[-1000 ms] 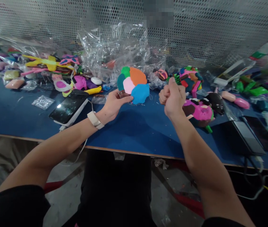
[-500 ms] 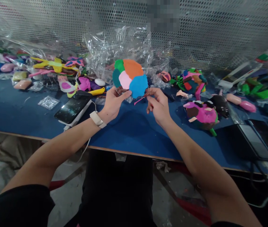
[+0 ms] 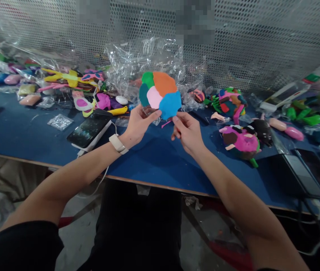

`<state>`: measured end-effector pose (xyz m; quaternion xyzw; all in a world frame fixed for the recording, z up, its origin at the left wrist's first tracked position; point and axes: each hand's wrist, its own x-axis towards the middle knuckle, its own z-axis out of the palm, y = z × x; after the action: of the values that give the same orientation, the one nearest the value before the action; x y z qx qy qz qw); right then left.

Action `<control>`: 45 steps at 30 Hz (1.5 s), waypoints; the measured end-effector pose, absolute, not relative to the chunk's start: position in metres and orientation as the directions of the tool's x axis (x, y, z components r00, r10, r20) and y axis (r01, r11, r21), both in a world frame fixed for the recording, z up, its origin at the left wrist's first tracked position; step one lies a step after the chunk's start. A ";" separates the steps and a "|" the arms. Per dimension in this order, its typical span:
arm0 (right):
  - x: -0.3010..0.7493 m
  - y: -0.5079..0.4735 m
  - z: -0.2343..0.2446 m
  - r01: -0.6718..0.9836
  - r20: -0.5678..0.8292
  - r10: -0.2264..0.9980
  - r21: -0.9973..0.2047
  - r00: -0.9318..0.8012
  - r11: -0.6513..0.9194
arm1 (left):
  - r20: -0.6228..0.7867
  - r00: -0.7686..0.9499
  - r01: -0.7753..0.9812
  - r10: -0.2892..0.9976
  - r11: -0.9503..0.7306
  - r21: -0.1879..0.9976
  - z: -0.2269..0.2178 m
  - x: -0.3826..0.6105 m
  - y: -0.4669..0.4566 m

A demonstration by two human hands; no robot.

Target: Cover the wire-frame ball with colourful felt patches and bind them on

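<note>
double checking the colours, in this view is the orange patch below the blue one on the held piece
No, the orange patch sits above the blue patch in the picture.

Blue tabletop (image 3: 154, 163): decent room to slide through, nearside of left hand (image 3: 137, 123) and right hand (image 3: 188, 133)
Phone (image 3: 90, 129): kinda blocks left of left hand
Pink clay figure (image 3: 243, 141): same deal, out right
Crumpled plastic (image 3: 145, 56): clogs the back, up by the mesh panel (image 3: 247, 45)

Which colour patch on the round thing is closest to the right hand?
The blue patch, at the lower right, its edge beside the right hand; the orange, pink, green and teal patches sit farther away.
</note>
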<state>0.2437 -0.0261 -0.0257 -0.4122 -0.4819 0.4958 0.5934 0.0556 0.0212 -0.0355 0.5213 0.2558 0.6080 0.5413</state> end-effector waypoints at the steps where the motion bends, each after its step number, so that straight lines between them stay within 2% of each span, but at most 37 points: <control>1: 0.245 -0.025 -0.025 -0.207 0.155 0.987 -0.965 0.035 0.159 | 0.353 0.143 -0.386 0.925 -0.276 0.880 -0.036 0.056 0.021; 10: 0.258 -0.020 -0.017 -0.345 0.117 0.993 -0.931 0.027 0.120 | 0.309 0.281 -0.406 0.909 -0.178 0.896 -0.031 0.052 0.019; 17: 0.266 -0.012 -0.021 -0.377 0.027 0.999 -0.925 0.034 0.038 | 0.187 0.388 -0.395 0.902 -0.020 0.918 -0.021 0.042 0.022; 26: 0.271 -0.009 -0.021 -0.382 0.041 0.998 -0.922 0.048 0.056 | 0.169 0.390 -0.450 0.905 0.027 0.893 -0.017 0.036 0.028; 35: 0.275 -0.009 -0.018 -0.419 0.036 0.999 -0.907 0.031 0.046 | 0.247 0.292 -0.396 0.924 -0.118 0.911 -0.017 0.037 0.029; 41: 0.279 -0.007 -0.018 -0.415 0.046 0.997 -0.908 0.054 0.064 | 0.309 0.228 -0.458 0.923 -0.179 0.871 -0.022 0.035 0.034; 45: 0.280 -0.006 -0.019 -0.395 0.044 0.997 -0.916 0.067 0.067 | 0.279 0.222 -0.428 0.934 -0.164 0.889 -0.020 0.034 0.032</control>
<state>0.2803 -0.0062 -0.0192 -0.3877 -0.3879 0.5622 0.6190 0.0337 0.0320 -0.0201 0.5058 0.2502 0.5711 0.5962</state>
